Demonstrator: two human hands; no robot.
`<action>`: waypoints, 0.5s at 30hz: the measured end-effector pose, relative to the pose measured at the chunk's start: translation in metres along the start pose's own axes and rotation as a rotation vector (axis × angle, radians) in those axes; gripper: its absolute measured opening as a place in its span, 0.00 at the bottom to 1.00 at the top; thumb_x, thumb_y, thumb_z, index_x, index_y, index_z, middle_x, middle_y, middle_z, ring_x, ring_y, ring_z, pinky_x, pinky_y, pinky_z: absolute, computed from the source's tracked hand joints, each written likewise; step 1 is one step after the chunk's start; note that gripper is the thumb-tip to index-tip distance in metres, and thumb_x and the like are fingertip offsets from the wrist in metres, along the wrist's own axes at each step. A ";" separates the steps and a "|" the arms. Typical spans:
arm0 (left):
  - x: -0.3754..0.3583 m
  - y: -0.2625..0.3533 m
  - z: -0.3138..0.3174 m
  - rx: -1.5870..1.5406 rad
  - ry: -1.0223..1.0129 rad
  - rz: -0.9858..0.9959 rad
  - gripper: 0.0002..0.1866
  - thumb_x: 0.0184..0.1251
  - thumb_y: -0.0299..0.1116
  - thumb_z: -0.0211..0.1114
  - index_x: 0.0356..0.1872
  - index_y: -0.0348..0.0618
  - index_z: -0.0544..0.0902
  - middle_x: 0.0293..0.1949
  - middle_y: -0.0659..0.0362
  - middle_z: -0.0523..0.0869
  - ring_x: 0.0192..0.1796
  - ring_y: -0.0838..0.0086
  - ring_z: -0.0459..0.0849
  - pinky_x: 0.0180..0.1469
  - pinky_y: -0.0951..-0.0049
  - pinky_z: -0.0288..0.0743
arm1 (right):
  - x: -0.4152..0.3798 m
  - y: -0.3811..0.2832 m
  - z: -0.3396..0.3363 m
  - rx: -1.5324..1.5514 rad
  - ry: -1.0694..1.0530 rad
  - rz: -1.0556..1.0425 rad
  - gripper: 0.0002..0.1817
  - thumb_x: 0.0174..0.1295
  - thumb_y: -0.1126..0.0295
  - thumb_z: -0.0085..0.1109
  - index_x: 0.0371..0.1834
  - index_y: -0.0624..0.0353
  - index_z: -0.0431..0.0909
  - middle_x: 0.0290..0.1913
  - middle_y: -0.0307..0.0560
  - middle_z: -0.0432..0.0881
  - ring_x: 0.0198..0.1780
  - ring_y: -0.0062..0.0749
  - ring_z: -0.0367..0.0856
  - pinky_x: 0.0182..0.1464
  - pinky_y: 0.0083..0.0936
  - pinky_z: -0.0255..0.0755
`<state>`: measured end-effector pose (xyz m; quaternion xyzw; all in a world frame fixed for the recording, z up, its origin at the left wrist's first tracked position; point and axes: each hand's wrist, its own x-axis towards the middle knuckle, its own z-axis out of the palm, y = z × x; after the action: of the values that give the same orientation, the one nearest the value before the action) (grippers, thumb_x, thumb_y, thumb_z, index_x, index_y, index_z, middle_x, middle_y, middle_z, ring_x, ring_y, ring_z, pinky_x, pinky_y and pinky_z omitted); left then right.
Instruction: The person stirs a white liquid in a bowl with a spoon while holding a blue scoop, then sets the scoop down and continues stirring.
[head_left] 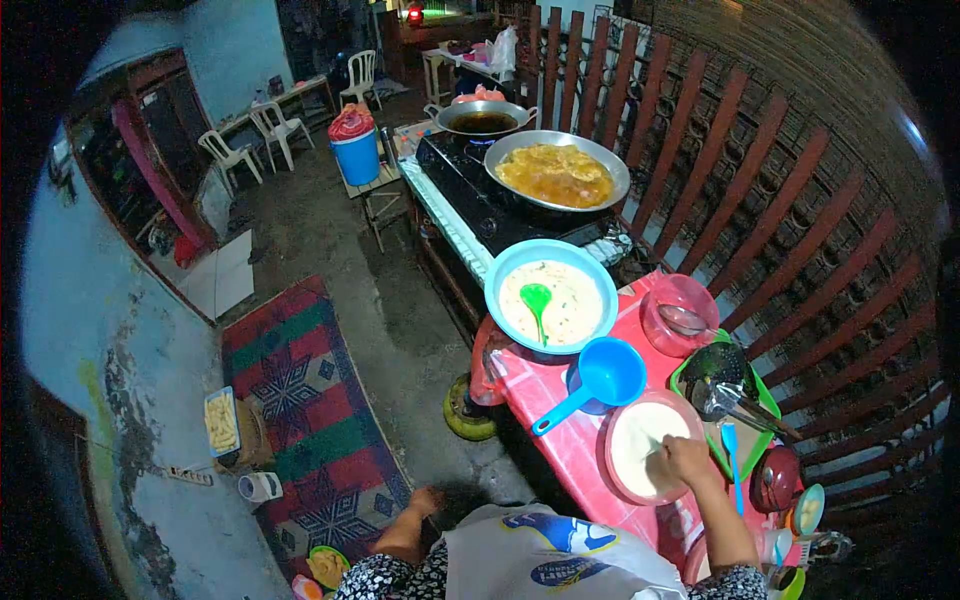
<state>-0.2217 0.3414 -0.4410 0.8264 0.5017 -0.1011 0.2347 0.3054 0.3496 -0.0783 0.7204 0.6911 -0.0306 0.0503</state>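
My right hand [685, 460] is over the right side of a pink bowl [622, 480] of creamy white batter, its fingers pressed together; what they hold, if anything, is hidden. My left hand [426, 500] hangs low beside my apron, away from the table, its fingers too small to make out. Just above the pink bowl lies a blue dipper [610, 372], its handle pointing left. Beyond it, a light blue basin [497, 318] holds pale batter with green bits and a green ladle [536, 300].
Food fries in oil in a wide pan [620, 180] on the black stove [470, 200], with a second oil pan [440, 118] behind. At right are a green tray [765, 395], a pink container [660, 330] and slatted fence [690, 110]. A patterned rug [320, 440] lies left.
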 end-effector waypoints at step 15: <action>-0.013 0.009 -0.015 -0.223 -0.039 -0.082 0.18 0.56 0.43 0.48 0.44 0.50 0.77 0.44 0.52 0.77 0.46 0.61 0.77 0.45 0.62 0.71 | -0.002 0.059 0.030 -0.322 -0.077 0.157 0.09 0.50 0.65 0.48 0.28 0.53 0.79 0.28 0.49 0.79 0.34 0.37 0.78 0.38 0.35 0.68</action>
<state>-0.2213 0.3355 -0.4199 0.7717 0.5386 -0.0703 0.3307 0.3650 0.3419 -0.1063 0.7530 0.6262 0.0569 0.1937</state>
